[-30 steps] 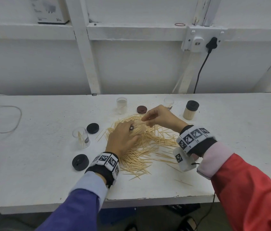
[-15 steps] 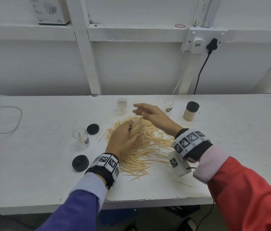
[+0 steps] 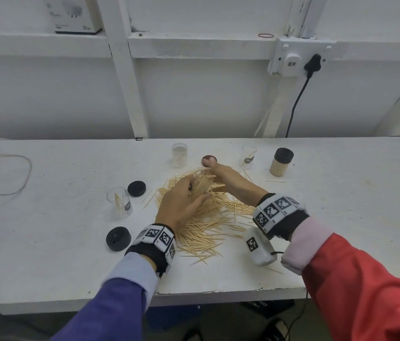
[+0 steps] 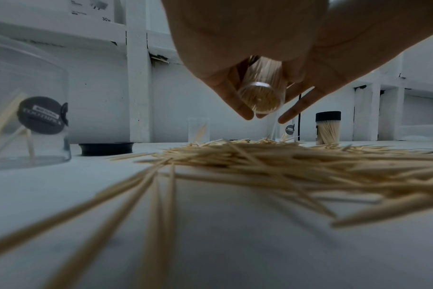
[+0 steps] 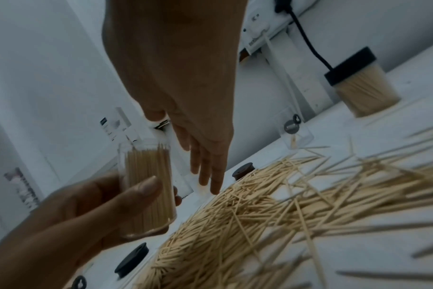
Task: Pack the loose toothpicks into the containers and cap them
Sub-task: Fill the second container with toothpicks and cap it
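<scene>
My left hand [image 3: 189, 196] grips a clear container [image 3: 201, 184] packed full of toothpicks, tilted and uncapped, just above the loose toothpick pile [image 3: 208, 217]. The left wrist view shows the container's round base [image 4: 261, 95] between my curled fingers. My right hand [image 3: 221, 177] is open with straight fingers [image 5: 210, 176] pointing down at the far edge of the pile, close to a brown cap [image 3: 208, 160]. It holds nothing. The same full container [image 5: 148, 185] shows in the right wrist view with my left thumb across it.
Two black caps [image 3: 136, 188] [image 3: 118, 238] lie left of the pile beside a nearly empty clear container [image 3: 119, 203]. Two more clear containers [image 3: 179, 155] [image 3: 248, 156] and a full, capped one [image 3: 281, 162] stand at the back. A cable hangs from the wall socket [image 3: 292, 60].
My right hand left the mouth of the held container, opened, and came down at the pile's far edge near the brown cap. My left hand kept its grip almost in place.
</scene>
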### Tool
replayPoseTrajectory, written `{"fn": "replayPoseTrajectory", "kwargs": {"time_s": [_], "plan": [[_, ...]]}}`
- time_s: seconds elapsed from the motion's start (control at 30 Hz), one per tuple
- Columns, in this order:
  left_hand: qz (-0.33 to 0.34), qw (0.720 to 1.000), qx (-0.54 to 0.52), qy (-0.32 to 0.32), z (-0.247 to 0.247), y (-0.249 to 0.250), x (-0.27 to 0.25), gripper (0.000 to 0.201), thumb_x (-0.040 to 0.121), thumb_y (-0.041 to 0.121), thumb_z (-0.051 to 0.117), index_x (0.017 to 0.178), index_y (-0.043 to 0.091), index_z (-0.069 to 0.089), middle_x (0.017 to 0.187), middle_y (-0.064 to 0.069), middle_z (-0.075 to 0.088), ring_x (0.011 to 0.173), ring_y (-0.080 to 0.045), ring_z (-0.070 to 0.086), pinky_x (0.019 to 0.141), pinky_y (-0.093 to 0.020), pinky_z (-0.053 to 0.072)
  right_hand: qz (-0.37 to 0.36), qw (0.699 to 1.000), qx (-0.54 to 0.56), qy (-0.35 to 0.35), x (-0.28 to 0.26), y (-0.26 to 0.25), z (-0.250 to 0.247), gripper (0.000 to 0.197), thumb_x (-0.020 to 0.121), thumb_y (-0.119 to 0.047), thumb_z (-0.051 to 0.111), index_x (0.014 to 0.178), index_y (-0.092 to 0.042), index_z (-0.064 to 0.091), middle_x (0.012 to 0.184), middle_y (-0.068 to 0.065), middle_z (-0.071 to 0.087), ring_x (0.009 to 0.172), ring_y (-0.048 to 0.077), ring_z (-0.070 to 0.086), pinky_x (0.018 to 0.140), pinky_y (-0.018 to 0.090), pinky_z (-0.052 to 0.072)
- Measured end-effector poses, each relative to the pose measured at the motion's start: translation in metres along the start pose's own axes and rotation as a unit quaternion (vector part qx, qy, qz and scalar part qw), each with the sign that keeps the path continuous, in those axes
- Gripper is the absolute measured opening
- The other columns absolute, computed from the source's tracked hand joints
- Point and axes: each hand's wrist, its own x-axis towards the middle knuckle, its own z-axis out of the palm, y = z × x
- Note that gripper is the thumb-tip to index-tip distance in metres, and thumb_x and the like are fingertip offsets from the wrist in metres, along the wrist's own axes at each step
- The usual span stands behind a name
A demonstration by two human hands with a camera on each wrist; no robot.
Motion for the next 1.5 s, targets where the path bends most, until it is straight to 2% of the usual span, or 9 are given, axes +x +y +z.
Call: {"fn": "replayPoseTrajectory", "kwargs": {"time_s": [0.1, 0.2, 0.3, 0.47, 0.57, 0.7, 0.83, 1.2, 1.5], "plan": [[-0.005, 1.000, -0.006, -0.001, -0.001, 0.003, 0.000, 0.058, 0.087, 0.046, 0.065, 0.133, 0.015, 0.048, 0.123, 0.002, 0.061, 0.108, -0.014, 0.058, 0.088, -0.033, 0.051, -0.016, 0.999, 0.004, -0.040, -0.005, -0.003, -0.004, 0.056, 0.096, -0.054, 0.043, 0.140, -0.020, 0.049, 0.123, 0.002, 0.064, 0.109, 0.019, 0.064, 0.092, 0.040, 0.055], [0.007, 1.000, 0.012, -0.002, 0.000, 0.001, 0.000, 0.050, 0.089, 0.039, 0.066, 0.132, 0.018, 0.048, 0.118, 0.006, 0.061, 0.103, -0.013, 0.058, 0.078, -0.025, 0.046, -0.033, 0.998, 0.008, -0.052, -0.007, -0.002, -0.009, 0.038, 0.097, -0.031, 0.056, 0.129, -0.012, 0.058, 0.121, 0.013, 0.065, 0.108, 0.029, 0.065, 0.087, 0.045, 0.057], [0.026, 0.999, 0.046, 0.005, 0.001, -0.002, 0.001, 0.049, 0.090, 0.035, 0.064, 0.132, 0.018, 0.047, 0.121, 0.005, 0.057, 0.107, -0.011, 0.054, 0.077, -0.022, 0.041, -0.030, 0.999, 0.032, -0.022, -0.007, -0.002, -0.012, 0.036, 0.095, -0.027, 0.061, 0.126, -0.009, 0.060, 0.121, 0.018, 0.064, 0.101, 0.033, 0.066, 0.085, 0.047, 0.058], [0.049, 0.996, 0.078, 0.014, 0.002, -0.007, 0.001, 0.049, 0.089, 0.036, 0.064, 0.132, 0.021, 0.047, 0.120, 0.006, 0.054, 0.110, -0.011, 0.050, 0.071, -0.024, 0.043, -0.023, 0.998, 0.035, -0.046, -0.011, -0.003, -0.013, 0.039, 0.091, -0.026, 0.067, 0.126, -0.012, 0.061, 0.114, 0.013, 0.066, 0.097, 0.027, 0.067, 0.079, 0.041, 0.060], [0.062, 0.994, 0.084, 0.019, 0.001, -0.008, 0.001, 0.051, 0.089, 0.036, 0.065, 0.134, 0.020, 0.047, 0.124, 0.004, 0.054, 0.114, -0.013, 0.049, 0.071, -0.024, 0.044, -0.027, 0.999, -0.001, -0.036, -0.011, -0.003, -0.012, 0.044, 0.082, -0.013, 0.077, 0.123, -0.010, 0.062, 0.107, 0.015, 0.063, 0.094, 0.026, 0.069, 0.075, 0.036, 0.060], [0.065, 0.991, 0.105, 0.045, 0.000, -0.008, 0.002, 0.071, 0.085, 0.031, 0.071, 0.145, 0.015, 0.036, 0.144, -0.005, 0.043, 0.133, -0.017, 0.038, 0.082, -0.024, 0.043, -0.055, 0.992, -0.075, 0.084, -0.004, 0.001, -0.010, 0.042, 0.072, -0.004, 0.082, 0.107, -0.009, 0.061, 0.113, 0.013, 0.061, 0.082, 0.018, 0.066, 0.068, 0.026, 0.058], [0.064, 0.990, 0.117, 0.032, 0.000, -0.009, 0.002, 0.080, 0.082, 0.029, 0.074, 0.148, 0.013, 0.031, 0.149, -0.006, 0.037, 0.139, -0.019, 0.033, 0.091, -0.032, 0.048, -0.040, 0.997, -0.053, 0.028, -0.006, 0.004, -0.014, 0.042, 0.069, 0.008, 0.079, 0.100, -0.009, 0.058, 0.120, 0.012, 0.056, 0.075, 0.012, 0.063, 0.065, 0.021, 0.053], [0.076, 0.990, 0.119, 0.026, 0.000, -0.008, 0.003, 0.071, 0.082, 0.025, 0.073, 0.144, 0.013, 0.039, 0.144, -0.006, 0.044, 0.134, -0.020, 0.037, 0.097, -0.032, 0.043, -0.027, 0.998, -0.059, 0.000, -0.006, 0.012, -0.021, 0.049, 0.064, 0.014, 0.080, 0.102, -0.008, 0.058, 0.118, 0.012, 0.058, 0.073, 0.016, 0.060, 0.072, 0.027, 0.054], [0.123, 0.983, 0.137, 0.017, 0.004, -0.010, 0.005, 0.049, 0.081, 0.026, 0.074, 0.125, 0.014, 0.057, 0.120, -0.002, 0.061, 0.113, -0.023, 0.054, 0.093, -0.037, 0.042, -0.029, 0.998, -0.041, -0.049, -0.009, 0.007, -0.018, 0.047, 0.074, -0.004, 0.081, 0.114, -0.009, 0.058, 0.124, 0.013, 0.057, 0.088, 0.019, 0.065, 0.080, 0.032, 0.057]]}}
